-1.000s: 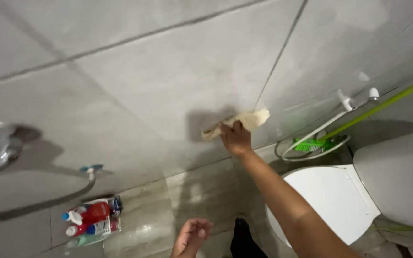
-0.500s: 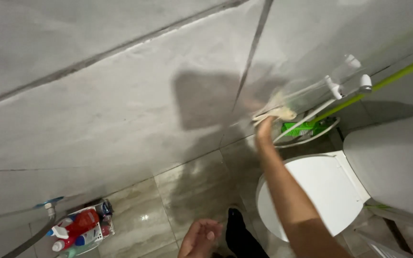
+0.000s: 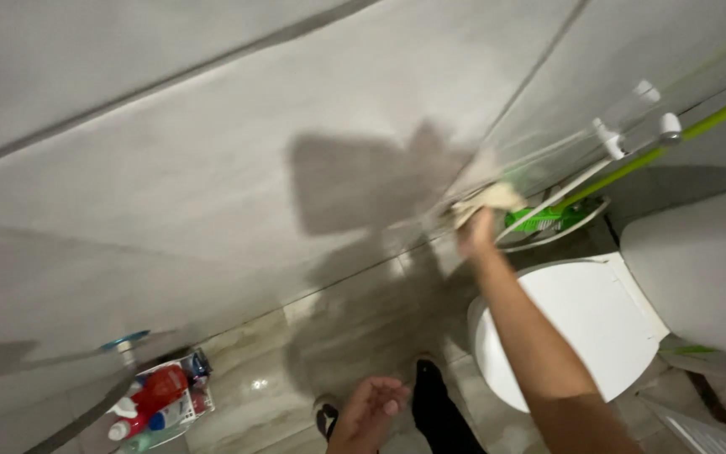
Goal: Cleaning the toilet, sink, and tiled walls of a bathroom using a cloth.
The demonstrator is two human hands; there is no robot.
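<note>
Your right hand (image 3: 474, 235) presses one pale cloth (image 3: 487, 198) against the grey tiled wall (image 3: 212, 168), fingers closed on it, low near the floor. The wall shows no clear wet or wiped patch, so you cannot tell how much is done. Your left hand (image 3: 371, 408) hangs loosely open, empty. Beside the cloth: one white toilet (image 3: 573, 328), one green-handled brush (image 3: 548, 220).

Crumpled beige cloth (image 3: 489, 200) against wall tile
</note>
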